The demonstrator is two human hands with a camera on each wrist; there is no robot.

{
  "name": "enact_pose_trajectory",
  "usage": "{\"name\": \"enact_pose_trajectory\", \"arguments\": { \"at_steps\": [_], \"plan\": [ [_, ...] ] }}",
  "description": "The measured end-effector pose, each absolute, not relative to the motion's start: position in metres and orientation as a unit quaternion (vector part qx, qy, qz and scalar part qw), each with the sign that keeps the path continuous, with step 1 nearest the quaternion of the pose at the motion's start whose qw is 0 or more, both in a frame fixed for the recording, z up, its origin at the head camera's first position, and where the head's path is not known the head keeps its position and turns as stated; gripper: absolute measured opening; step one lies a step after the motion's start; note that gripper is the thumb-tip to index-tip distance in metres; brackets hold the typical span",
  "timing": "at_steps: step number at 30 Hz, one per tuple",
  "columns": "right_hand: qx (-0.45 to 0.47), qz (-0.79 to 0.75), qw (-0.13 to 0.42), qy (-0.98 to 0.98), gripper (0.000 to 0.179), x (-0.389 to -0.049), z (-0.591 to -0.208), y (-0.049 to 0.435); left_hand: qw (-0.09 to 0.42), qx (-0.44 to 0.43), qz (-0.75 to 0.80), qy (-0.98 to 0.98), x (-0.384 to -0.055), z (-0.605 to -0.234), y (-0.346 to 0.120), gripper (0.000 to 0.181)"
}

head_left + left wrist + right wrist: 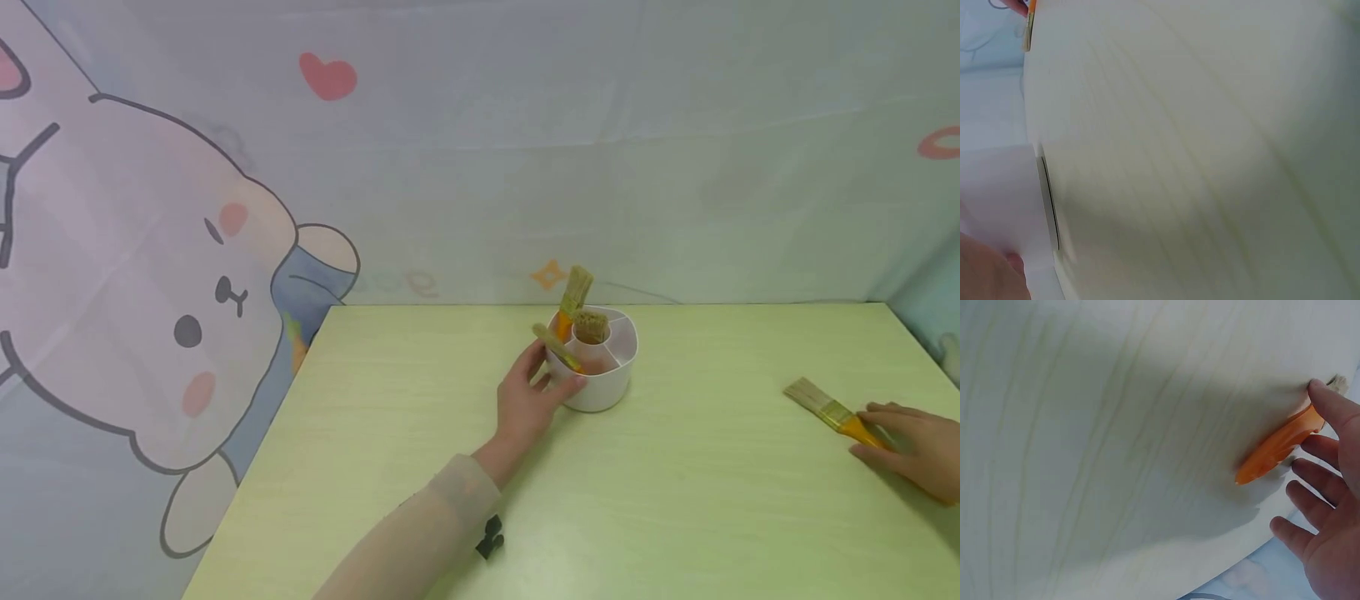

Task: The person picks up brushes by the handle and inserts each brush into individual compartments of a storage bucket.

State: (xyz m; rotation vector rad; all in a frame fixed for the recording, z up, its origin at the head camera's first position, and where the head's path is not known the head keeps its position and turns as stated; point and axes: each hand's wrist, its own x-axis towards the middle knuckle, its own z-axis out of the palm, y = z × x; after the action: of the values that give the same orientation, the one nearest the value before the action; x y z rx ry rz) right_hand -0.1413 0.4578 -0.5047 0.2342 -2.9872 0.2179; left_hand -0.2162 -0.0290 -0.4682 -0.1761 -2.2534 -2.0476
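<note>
A white round holder (606,390) with divided compartments stands on the table. My left hand (525,406) grips its left side, fingers at the rim and thumb along the front. One brush (576,290) leans upright in a back compartment, another brush (591,327) stands bristles up in the centre tube, and a third brush (556,343) tilts out over the left rim. Far right, a paintbrush (832,410) with an orange handle (1277,450) lies on the table. My right hand (913,446) is around that handle, thumb and extended fingers on either side.
The pale wood-grain table (697,508) ends at a hanging cloth (480,192) printed with a cartoon animal and a heart. Small black pieces (491,537) show beside the left sleeve (427,521).
</note>
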Motion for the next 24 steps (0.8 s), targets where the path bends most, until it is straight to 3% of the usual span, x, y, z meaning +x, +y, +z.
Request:
{"name": "enact_pose_trajectory", "arguments": {
  "at_steps": [11, 24],
  "plan": [
    [0.125, 0.072, 0.136, -0.980, 0.044, -0.1385, -0.4998, 0.4518, 0.045, -0.062, -0.672, -0.737, -0.2152, -0.4672, -0.0298, 0.076],
    [0.150, 0.047, 0.137, -0.978, 0.035, -0.1450, -0.5026, 0.4518, 0.046, -0.065, -0.671, -0.737, -0.2147, -0.4665, -0.0301, 0.074]
  ]
}}
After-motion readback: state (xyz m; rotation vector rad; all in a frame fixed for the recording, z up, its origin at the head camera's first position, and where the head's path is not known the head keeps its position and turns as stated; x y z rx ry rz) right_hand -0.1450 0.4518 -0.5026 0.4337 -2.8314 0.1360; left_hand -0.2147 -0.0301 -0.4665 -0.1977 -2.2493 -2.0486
